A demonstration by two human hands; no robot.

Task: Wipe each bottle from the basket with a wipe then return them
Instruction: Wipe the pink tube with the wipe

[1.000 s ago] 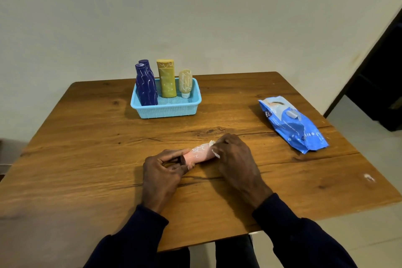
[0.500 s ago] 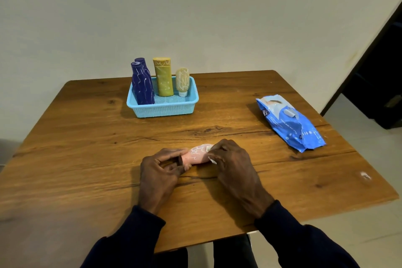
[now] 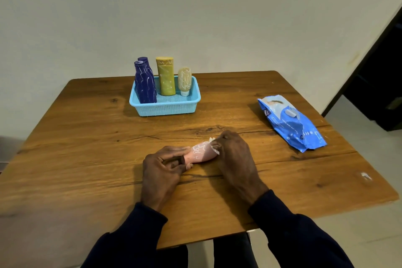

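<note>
Head view: L grip (image 3: 161, 172) holds pink bottle (image 3: 201, 153) by cap, R grip (image 3: 237, 159) pinches wipe (image 3: 216, 150) onto it.

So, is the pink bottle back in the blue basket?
No, the pink bottle lies on the table, gripped by the left hand and right hand, in front of the basket.
</note>
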